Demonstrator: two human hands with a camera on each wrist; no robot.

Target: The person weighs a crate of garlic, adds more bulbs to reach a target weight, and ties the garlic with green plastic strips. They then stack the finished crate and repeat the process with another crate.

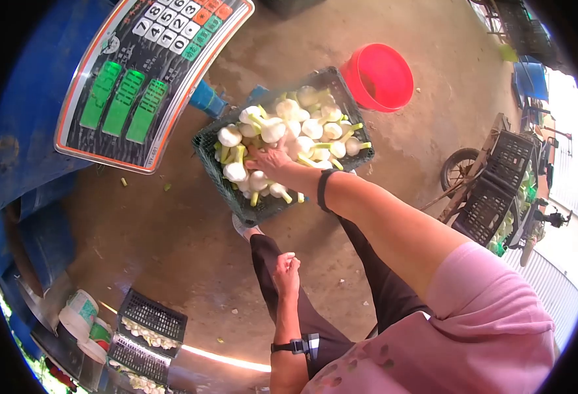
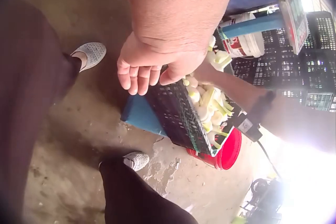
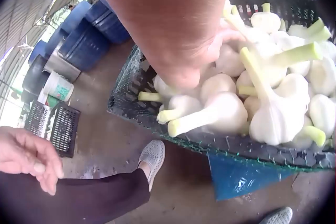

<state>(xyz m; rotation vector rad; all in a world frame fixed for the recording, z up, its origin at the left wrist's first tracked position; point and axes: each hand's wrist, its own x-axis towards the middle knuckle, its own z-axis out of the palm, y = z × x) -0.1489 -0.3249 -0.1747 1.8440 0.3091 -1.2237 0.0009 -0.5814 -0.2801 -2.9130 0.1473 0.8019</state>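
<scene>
Fingers of the right hand [image 1: 270,163] reach among garlic bulbs [image 3: 278,113] inside a crate [image 3: 129,97], their grasp impossible to tell, those of the left hand [image 1: 287,270] hang released before the crate, brown floor [image 1: 216,295] spreads beneath it, a scale panel [image 1: 151,85] with legible keypad digits stands left of it, a red bucket [image 1: 400,65] right.

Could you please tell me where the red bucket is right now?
In the head view, the red bucket stands right of centre in the upper half, beside the far right edge of the crate heaped with garlic bulbs.
</scene>
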